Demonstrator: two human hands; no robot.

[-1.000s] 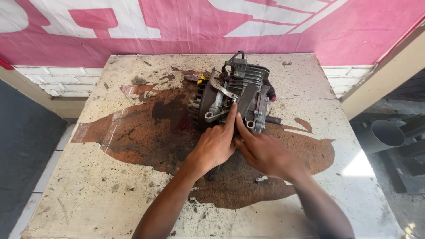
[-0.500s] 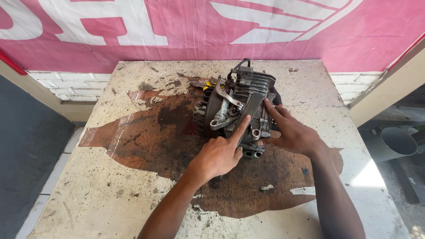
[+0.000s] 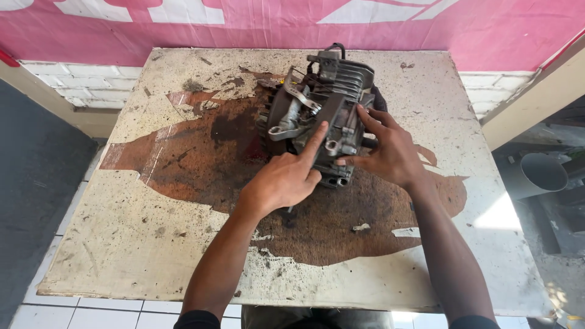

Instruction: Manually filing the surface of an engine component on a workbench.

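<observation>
Pointing at the small engine [image 3: 320,122], the left hand [image 3: 286,180] has its index finger stretched out onto the dark front face of the casing while the other fingers are curled in; it grips nothing. The right hand [image 3: 387,149] lies open against the engine's right side, fingers spread over the casing near the cooling fins, thumb low by the bottom edge, steadying it without closing around any part. The engine sits on the far half of the worn bench [image 3: 152,244], on the upper part of a large brown stain [image 3: 201,164], with a bent metal lever [image 3: 292,113] showing on its near left face. A pink banner [image 3: 244,30] hangs behind the bench and a grey pipe [image 3: 539,173] lies on the floor to the right.

By my reading, the work in hand is inspection or locating a spot on the casing, not loosening or lifting, since no tool is in view and neither hand has a grasp. Any further handling would call for a firm two-handed hold, because the engine looks heavy, oily and unevenly shaped.
</observation>
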